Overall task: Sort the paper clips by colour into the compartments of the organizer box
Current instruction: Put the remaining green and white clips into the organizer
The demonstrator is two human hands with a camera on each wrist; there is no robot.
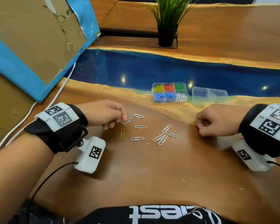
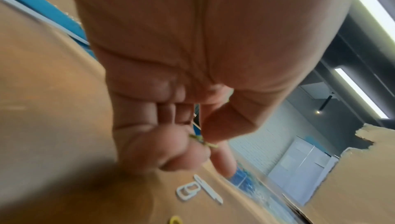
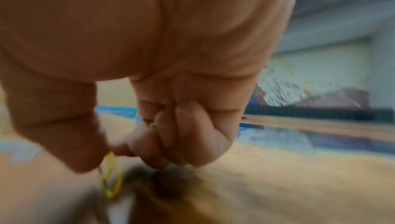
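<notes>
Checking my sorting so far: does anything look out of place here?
Blue clips fill two compartments of the organizer box. One yellow clip lies among the white clips on the table. The cardboard at left is torn.

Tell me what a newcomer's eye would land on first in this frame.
The clear organizer box, open at the table's blue resin edge, has six compartments holding yellow, red, green, blue and white clips, with its lid beside it. Nearer the person lie loose white clips and one yellow clip. The left hand and right hand, both curled, each pinch yellow clips.
</notes>
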